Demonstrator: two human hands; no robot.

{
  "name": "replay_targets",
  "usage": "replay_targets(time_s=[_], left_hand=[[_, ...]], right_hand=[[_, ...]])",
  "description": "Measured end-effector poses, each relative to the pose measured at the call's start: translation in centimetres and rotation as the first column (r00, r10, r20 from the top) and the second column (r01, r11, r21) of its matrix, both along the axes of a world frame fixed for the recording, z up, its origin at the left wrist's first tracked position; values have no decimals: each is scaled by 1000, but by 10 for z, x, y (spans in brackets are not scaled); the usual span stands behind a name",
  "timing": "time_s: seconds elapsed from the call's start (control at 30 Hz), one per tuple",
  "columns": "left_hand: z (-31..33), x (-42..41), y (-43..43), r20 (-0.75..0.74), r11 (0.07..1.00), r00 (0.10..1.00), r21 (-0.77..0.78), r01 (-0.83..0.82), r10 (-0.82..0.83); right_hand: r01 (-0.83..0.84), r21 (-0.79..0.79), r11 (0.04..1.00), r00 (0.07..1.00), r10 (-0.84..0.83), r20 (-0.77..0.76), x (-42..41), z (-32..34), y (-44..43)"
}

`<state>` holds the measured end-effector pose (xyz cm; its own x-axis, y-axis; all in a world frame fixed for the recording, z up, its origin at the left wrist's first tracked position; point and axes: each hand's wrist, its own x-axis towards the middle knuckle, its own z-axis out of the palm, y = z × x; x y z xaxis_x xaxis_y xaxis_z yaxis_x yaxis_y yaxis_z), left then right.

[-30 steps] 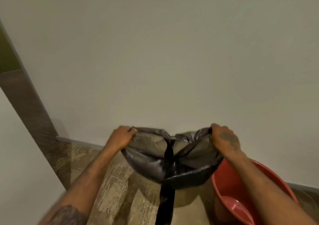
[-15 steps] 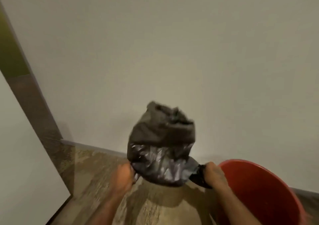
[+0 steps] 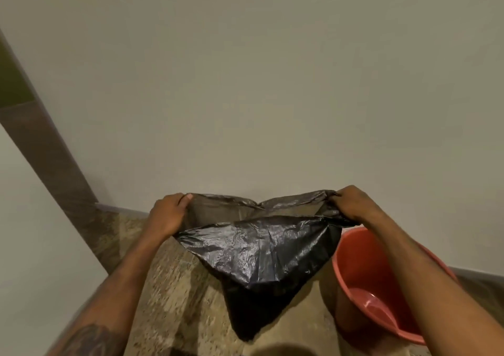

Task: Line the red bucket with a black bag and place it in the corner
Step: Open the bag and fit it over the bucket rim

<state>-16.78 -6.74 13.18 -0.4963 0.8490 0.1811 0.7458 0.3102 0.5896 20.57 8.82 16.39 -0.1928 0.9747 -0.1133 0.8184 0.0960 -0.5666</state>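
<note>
Between 2 hands (image 3: 166, 215), crinkly black bag (image 3: 261, 249)

1. The black bag (image 3: 261, 249) you hold is thin plastic film, crinkled all over, with a glossy sheen on the near face; where it is stretched at the mouth it looks semi-sheer and duller.
2. The red bucket (image 3: 362, 279) looks like smooth moulded plastic, with a soft satin shine on its inner base.
3. The floor (image 3: 174, 295) looks like polished stone, speckled beige and brown, faintly reflective.
4. The wall (image 3: 272, 96) ahead of you is plain, smooth and matt, like painted plaster.
5. The dark strip (image 3: 51, 159) at your left is brown, mottled and slightly glossy; its material is unclear.
</note>
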Motion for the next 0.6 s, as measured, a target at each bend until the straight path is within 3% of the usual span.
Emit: replay_targets(time_s=[0.1, 0.27, 0.43, 0.6], left_hand=[[10, 13, 4, 151, 985, 987, 159, -69, 45], [35, 31, 17, 464, 963, 885, 220, -152, 34], [78, 53, 36, 471, 949, 877, 311, -62, -97], [121, 99, 65, 422, 914, 870, 399, 76, -256]], right_hand=[[0, 37, 999, 996, 3, -87, 3, 10, 1], [-5, 96, 995, 985, 22, -169, 16, 46, -6], [139, 170, 976, 931, -70, -358, 58, 104, -11], [236, 225, 945, 921, -144, -363, 113, 155, -17]])
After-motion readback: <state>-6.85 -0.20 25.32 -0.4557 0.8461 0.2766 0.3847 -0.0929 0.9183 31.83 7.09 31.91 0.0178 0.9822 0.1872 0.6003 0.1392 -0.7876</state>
